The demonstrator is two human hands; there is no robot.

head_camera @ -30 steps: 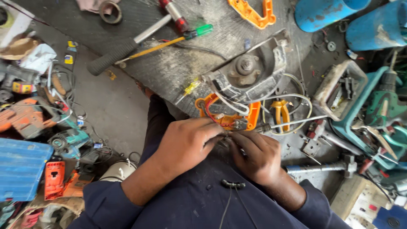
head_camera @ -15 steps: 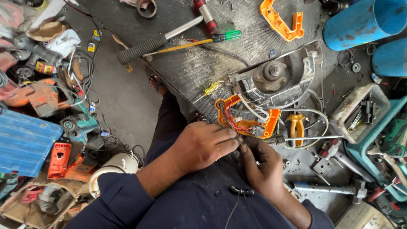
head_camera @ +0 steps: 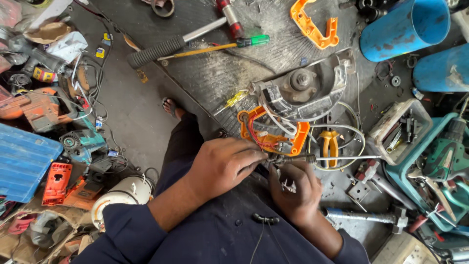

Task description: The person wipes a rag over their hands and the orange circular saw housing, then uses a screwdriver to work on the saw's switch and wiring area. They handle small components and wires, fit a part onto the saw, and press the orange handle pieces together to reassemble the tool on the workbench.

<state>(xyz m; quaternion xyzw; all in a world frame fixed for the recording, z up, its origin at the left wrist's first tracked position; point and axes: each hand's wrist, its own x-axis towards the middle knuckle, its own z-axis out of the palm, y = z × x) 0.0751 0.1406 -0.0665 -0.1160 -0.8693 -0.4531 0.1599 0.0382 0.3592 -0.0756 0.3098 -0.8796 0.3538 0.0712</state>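
Two hands busy at centre, clutter all round. Far left: blue ribbed plastic panel [head_camera: 22,161], orange tool housing [head_camera: 56,183] just right of it, teal motor body [head_camera: 80,144] above that, white round casing [head_camera: 122,195] near the left sleeve. Top left of centre: hammer with black ribbed grip [head_camera: 166,45], green-handled screwdriver [head_camera: 222,46] lying beside it. Left hand [head_camera: 222,164] clenched, fingertips pinching the near end of a thin metal rod tool [head_camera: 293,159]. Right hand [head_camera: 295,188] just below, fingers curled around the rod's dark collar from underneath; both hands touching. Rod runs horizontally to the right, tip at the orange switch housing [head_camera: 273,132] with red and white wires. Housing sits against the grey circular-saw guard [head_camera: 305,93] on the floor. Further right: orange-handled pliers [head_camera: 331,146], open tray of bits [head_camera: 403,129], blue drum [head_camera: 405,29] top right, green power tool [head_camera: 447,154] at the edge.
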